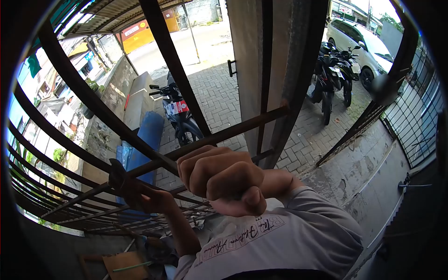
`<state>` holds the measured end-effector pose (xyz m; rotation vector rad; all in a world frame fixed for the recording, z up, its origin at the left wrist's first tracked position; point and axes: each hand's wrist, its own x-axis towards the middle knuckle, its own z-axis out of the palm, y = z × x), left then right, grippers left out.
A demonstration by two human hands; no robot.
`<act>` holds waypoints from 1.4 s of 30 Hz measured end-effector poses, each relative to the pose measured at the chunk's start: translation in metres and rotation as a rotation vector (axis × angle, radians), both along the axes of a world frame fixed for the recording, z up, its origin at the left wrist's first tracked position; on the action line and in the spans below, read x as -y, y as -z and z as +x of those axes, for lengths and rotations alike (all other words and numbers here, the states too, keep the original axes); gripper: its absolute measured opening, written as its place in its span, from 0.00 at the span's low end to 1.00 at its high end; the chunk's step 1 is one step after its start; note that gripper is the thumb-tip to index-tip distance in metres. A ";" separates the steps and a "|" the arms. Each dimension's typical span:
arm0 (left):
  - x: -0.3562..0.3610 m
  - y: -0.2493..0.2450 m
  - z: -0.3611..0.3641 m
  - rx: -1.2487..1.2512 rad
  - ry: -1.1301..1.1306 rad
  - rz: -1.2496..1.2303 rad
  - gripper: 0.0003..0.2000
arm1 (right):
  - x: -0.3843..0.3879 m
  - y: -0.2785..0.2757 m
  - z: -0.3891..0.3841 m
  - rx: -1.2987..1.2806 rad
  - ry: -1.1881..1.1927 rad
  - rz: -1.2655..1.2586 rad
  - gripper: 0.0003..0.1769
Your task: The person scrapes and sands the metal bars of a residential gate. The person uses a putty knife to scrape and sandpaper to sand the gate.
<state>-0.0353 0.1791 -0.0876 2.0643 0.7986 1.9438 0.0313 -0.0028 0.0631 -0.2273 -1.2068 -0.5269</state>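
My right hand (221, 179) is closed in a fist close to the camera, in front of a dark horizontal metal bar (224, 135). A narrow grey piece shows at its left side, but what the fingers hold is hidden. Lower left, my left hand (147, 198) has its fingers closed at the metal grille (93, 191). A dark, jaw-like shape (119, 175) rises from that hand against the bar; its shadowed outline is unclear.
Beyond the bars stand a motorcycle (179, 109), a rolled blue sheet (148, 140), two more motorcycles (329, 79) and a silver car (361, 42) on paving. Right of me is a mesh gate (420, 107). A brown board (126, 265) lies below.
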 end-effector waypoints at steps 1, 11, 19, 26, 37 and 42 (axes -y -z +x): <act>0.020 -0.007 0.000 -0.179 0.066 0.105 0.13 | -0.003 0.000 -0.003 -0.020 -0.013 0.002 0.35; 0.053 -0.053 0.012 -0.039 0.260 0.390 0.15 | 0.006 -0.003 -0.005 -0.030 -0.030 -0.057 0.36; 0.063 -0.062 0.005 -0.108 0.213 0.338 0.19 | 0.009 0.002 -0.006 -0.003 0.009 -0.047 0.29; 0.036 -0.066 0.005 0.011 0.243 0.348 0.17 | 0.024 0.001 -0.001 0.026 0.020 0.007 0.32; 0.071 -0.058 0.014 -0.039 0.245 0.405 0.16 | 0.027 0.000 -0.010 -0.198 -0.206 -0.050 0.36; 0.013 -0.047 0.015 0.220 0.052 0.371 0.14 | 0.041 0.001 -0.006 -0.085 0.031 -0.094 0.28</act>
